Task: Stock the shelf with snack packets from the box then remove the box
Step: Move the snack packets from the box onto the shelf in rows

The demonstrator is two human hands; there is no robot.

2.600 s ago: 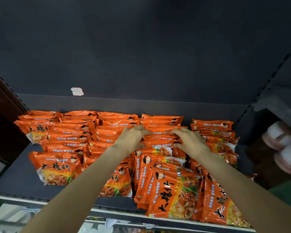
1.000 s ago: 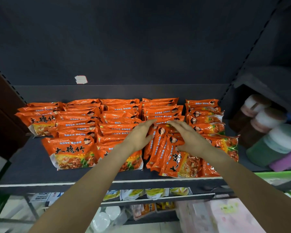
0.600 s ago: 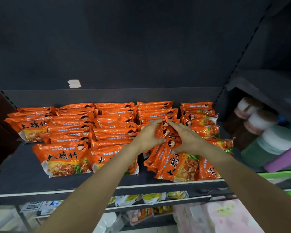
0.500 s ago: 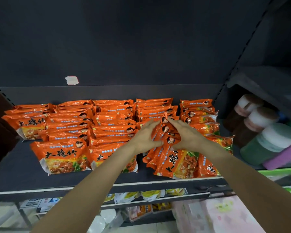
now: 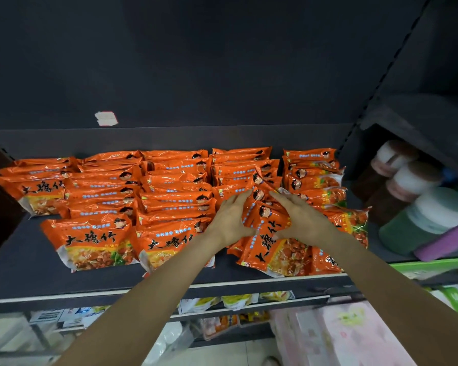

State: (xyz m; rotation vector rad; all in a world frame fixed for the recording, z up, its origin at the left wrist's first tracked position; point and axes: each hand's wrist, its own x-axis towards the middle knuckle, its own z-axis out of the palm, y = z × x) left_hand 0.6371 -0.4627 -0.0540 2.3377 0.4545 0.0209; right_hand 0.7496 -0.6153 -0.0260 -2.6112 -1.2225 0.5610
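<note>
Orange snack packets (image 5: pixel 169 180) lie in several overlapping rows on a dark shelf (image 5: pixel 24 260). In the second row from the right, a bunch of packets (image 5: pixel 267 233) stands tilted on edge, fanned toward the shelf's front. My left hand (image 5: pixel 230 217) presses against the bunch's left side with straight fingers. On the right side and top, my right hand (image 5: pixel 299 220) rests with fingers spread. The bunch sits between my two palms. No box is in view.
A shelf upright stands to the right, with white-and-brown jars (image 5: pixel 413 178) and a green container (image 5: pixel 428 220) beyond it. A white sticker (image 5: pixel 106 118) marks the dark back wall. Below are a lower shelf with yellow packets (image 5: pixel 236 299) and pink packs (image 5: pixel 341 336).
Both hands pushed the loose bunch back from the shelf's front edge and squeezed its tops together. They now lie flatter and lower along its sides.
</note>
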